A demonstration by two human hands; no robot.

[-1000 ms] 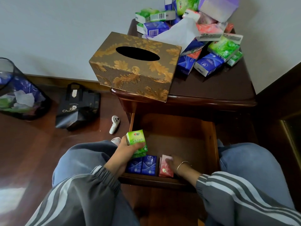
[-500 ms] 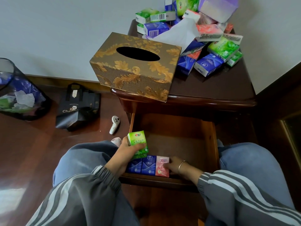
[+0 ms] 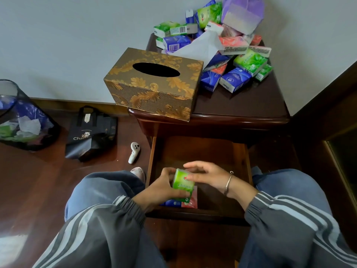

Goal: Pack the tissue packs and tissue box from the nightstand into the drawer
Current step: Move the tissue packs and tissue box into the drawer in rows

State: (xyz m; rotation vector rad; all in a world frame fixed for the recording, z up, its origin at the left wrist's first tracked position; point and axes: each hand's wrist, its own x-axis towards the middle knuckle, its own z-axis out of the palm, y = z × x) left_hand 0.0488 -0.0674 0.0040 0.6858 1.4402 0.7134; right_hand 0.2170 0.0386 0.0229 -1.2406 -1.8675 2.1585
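A green tissue pack (image 3: 182,183) is held over the open drawer (image 3: 239,151), gripped by my left hand (image 3: 161,187). My right hand (image 3: 207,174) touches the pack's right side with fingers spread. Under the green pack, blue packs (image 3: 172,203) and a pink pack (image 3: 191,203) stand in a row at the drawer's front left. The gold patterned tissue box (image 3: 154,84) sits on the nightstand (image 3: 241,101), overhanging its left front corner. A heap of several green, blue and pink packs (image 3: 231,59) lies at the nightstand's back.
A black mesh waste bin (image 3: 21,117) stands at the far left on the wood floor. A dark paper bag (image 3: 90,132) and a white controller (image 3: 133,152) lie left of the drawer. My knees flank the drawer. A purple tissue bag (image 3: 243,12) tops the heap.
My left hand carried the green pack rightward over the drawer's packs. My right hand let go of the pink pack, rose, and now touches the green pack.
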